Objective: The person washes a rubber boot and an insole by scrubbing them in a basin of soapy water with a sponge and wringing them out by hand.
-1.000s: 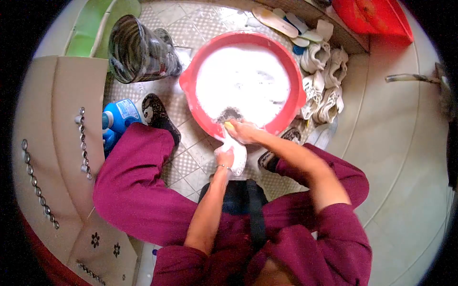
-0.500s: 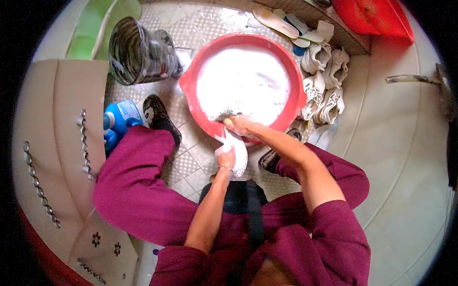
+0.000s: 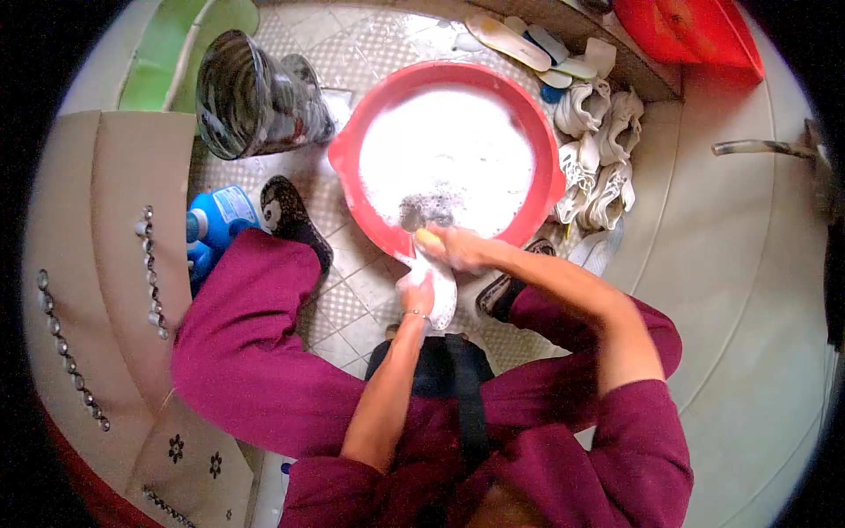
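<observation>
My left hand is closed round a white, suds-covered shoe, holding it at the near rim of a red basin. Just above it, my right hand grips a small yellow scrubber against the shoe's far end. Motion blurs that hand, and its fingers hide most of the scrubber. Thick white foam fills the basin, with a darker patch of water showing near the hands.
White sneakers stand right of the basin, with insoles behind them. A dark, marbled bucket and blue bottles are on the left. A red container sits at upper right, beside the wall.
My right hand has drawn back from the foam toward me and slightly right, along the shoe. A dark gap in the foam is now more visible. My left hand stays nearly in place.
</observation>
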A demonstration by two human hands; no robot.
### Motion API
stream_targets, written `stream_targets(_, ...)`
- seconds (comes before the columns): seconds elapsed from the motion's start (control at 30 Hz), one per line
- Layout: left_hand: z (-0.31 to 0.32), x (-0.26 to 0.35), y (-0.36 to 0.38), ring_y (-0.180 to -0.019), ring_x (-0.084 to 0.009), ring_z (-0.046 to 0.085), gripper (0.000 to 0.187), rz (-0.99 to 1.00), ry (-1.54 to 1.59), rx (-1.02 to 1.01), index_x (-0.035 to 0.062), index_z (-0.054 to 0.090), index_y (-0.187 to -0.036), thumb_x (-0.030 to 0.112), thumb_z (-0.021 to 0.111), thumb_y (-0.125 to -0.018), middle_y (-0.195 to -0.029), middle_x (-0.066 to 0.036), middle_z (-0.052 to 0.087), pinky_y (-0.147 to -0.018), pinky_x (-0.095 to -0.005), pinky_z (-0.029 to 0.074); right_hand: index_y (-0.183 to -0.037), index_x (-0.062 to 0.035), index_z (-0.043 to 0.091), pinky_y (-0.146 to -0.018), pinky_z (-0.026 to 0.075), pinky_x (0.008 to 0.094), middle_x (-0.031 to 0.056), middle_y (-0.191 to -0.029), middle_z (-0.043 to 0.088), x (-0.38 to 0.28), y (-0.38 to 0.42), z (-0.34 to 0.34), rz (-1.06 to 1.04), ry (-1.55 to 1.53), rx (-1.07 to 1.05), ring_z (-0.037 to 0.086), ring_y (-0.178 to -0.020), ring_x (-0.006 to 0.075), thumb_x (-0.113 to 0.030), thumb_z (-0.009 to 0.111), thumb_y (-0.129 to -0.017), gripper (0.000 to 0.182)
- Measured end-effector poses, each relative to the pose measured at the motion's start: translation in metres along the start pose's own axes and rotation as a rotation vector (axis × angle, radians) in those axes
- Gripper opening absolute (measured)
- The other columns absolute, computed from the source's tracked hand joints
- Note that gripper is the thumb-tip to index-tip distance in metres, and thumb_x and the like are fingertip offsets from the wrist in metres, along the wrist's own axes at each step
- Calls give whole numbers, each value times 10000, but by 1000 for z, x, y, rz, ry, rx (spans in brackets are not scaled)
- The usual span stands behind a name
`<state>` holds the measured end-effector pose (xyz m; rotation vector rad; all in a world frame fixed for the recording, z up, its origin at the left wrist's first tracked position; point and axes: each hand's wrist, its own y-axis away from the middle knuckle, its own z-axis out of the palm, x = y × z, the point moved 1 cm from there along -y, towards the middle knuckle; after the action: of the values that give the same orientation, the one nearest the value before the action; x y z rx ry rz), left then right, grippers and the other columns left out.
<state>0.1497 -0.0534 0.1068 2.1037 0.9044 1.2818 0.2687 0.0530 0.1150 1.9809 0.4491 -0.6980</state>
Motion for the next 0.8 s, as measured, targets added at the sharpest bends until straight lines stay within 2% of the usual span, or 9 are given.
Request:
stream_targets(0.13,-3,-6,-2,-801,-334,569,315,18,-184,-85,42,583,-943,294,505,-771,-845,-181,600,-685,-395,429,-1241,-30,280,-709,442,453,264,-722,554,-32,48,-8,-178,214,29,569,-746,384,-400,351,-855,539)
stream_targets(0.23,-8,8,4,-796,-359,549,324,17,-111,-79,39,592,-902,324,500,-781,-839,-178,594,-686,-403,419,-1173,-57,375,-709,440,438,288,-804,553,4,-19,17,219,79,-13,561,-816,365,-397,342,-849,471)
stream_targets(0.27,-6,6,-1,-796,-359,549,324,28,-112,-67,39,592,-902,324,500,-781,-839,-178,594,-686,-403,419,-1138,-25,394,-694,443,437,287,-811,555,11,-36,15,62,182,7,563,-798,363,-385,338,-854,462)
stream_targets(0.4,-2,-2,-8,-791,-352,550,293,97,-213,-28,32,592,-890,286,485,-793,-825,-190,588,-681,-402,419,-1188,-64,367,-730,432,433,277,-864,548,-18,-1,-18,151,-51,-147,549,-812,391,-388,360,-848,469)
stream_targets(0.43,-4,1,-8,-788,-351,551,290,117,-213,-61,28,592,-885,282,489,-790,-822,-190,588,-677,-398,420,-1201,-64,353,-743,422,445,286,-905,533,-17,18,-16,-45,27,-90,540,-820,402,-373,382,-845,473)
stream_targets(0.53,-3,-6,-4,-863,-366,521,354,0,-109,-111,44,574,-926,352,456,-798,-886,-207,571,-741,-419,397,-1172,-34,363,-736,409,468,290,-875,530,-31,40,-16,10,50,-69,528,-797,421,-388,370,-846,481)
stream_targets(0.67,-1,-2,-9,-837,-359,542,351,-40,-226,-128,32,576,-935,332,462,-793,-890,-215,572,-713,-408,416,-1144,-31,374,-683,431,458,290,-869,529,11,-32,5,95,132,54,536,-777,407,-379,372,-847,457)
stream_targets(0.77,-1,-15,-8,-709,-282,578,265,18,10,-40,15,597,-871,249,528,-767,-764,-178,603,-630,-369,427,-1171,-30,353,-601,456,426,251,-784,555,-6,-17,-18,191,-17,-158,556,-633,383,-367,388,-841,474)
stream_targets(0.8,1,-12,-12,-709,-282,578,265,18,19,-44,15,597,-871,249,528,-767,-764,-178,603,-630,-369,427,-1184,-33,345,-631,455,435,255,-796,554,9,-12,-5,31,58,-114,555,-681,392,-393,380,-836,502)
